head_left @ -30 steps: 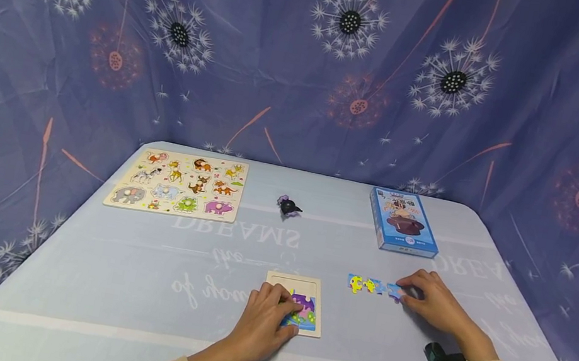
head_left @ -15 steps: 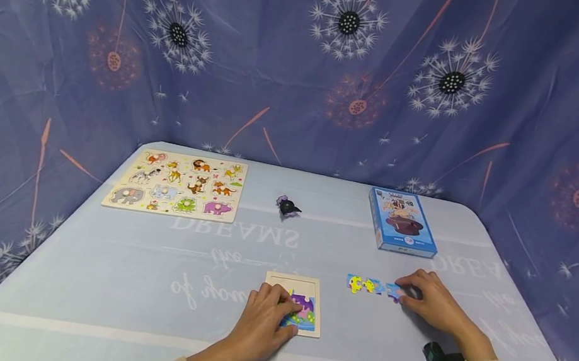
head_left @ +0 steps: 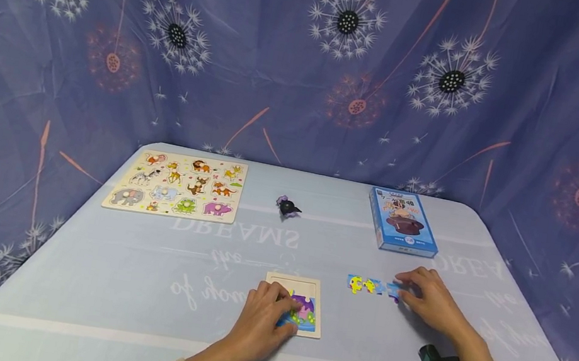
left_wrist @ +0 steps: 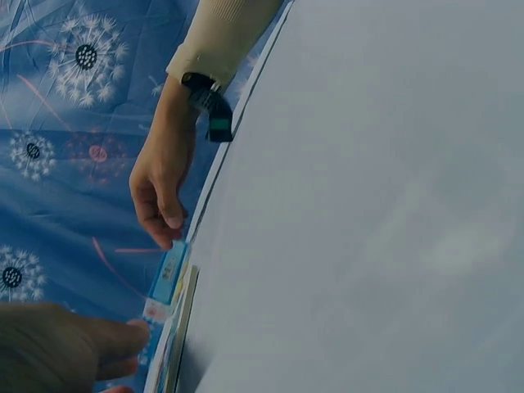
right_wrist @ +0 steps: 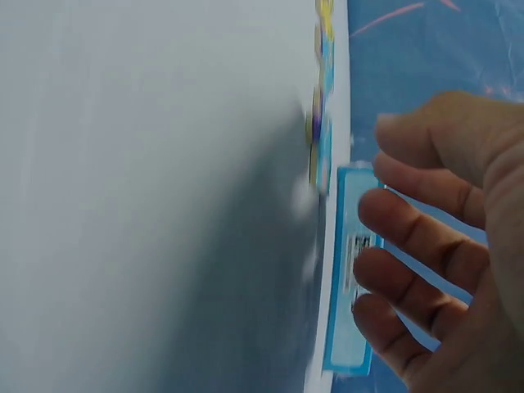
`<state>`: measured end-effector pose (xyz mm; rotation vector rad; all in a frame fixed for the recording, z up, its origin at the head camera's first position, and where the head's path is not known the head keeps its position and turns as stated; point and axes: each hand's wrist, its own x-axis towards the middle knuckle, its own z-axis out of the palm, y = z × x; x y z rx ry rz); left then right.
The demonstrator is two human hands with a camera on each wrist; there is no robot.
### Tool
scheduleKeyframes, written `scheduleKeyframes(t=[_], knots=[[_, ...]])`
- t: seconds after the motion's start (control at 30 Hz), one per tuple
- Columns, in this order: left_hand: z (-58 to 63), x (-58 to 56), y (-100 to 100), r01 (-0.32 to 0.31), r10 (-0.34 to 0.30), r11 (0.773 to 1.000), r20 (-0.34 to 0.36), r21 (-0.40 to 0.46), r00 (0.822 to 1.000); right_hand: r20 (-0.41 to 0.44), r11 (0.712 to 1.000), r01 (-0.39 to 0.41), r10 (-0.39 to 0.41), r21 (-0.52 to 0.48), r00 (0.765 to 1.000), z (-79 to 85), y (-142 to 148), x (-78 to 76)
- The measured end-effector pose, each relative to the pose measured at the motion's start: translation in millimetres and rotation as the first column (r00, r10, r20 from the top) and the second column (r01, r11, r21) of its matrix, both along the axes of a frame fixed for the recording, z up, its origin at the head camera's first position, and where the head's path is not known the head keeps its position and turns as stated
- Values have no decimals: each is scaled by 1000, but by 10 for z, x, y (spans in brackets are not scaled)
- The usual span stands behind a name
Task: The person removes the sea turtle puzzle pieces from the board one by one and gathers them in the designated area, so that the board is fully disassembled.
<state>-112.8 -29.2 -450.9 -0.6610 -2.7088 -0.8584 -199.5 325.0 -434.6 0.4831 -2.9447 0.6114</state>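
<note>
My left hand (head_left: 262, 319) rests on a small square wooden tray puzzle (head_left: 318, 332), its fingertips over the purple and green picture pieces (head_left: 307, 314) and its thumb at the tray's near edge. The tray's left part is hidden beneath that hand. To the right, three jigsaw pieces lie in a row: a yellow and blue one (head_left: 355, 283), another yellow and blue one (head_left: 374, 286), and a blue one with purple (head_left: 393, 290). My right hand (head_left: 433, 301) hovers beside the last piece, thumb and fingers apart with nothing between them, as the right wrist view (right_wrist: 458, 221) shows.
A blue box (head_left: 410, 223) lies at the back right of the table. At the back left is a wooden animal peg board (head_left: 179, 184). A small black and purple object (head_left: 287, 206) sits between them. A patterned curtain (head_left: 286, 65) hangs behind the table.
The right hand's fingertips have drawn slightly away from the blue and purple piece and spread a little. The left hand stays in place on the tray puzzle.
</note>
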Motion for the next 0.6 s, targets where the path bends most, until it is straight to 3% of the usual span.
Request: scheduleKeyframes(t=[0.23,0.6], knots=[[87,-39,-92,-20,18,998,25,66,1000,-96,999,-19,15,-44,995,1,-259,50],[195,-169,-423,-6,-2,998,105,69,994,-185,998,-57,49,-39,982,1,-839,180]])
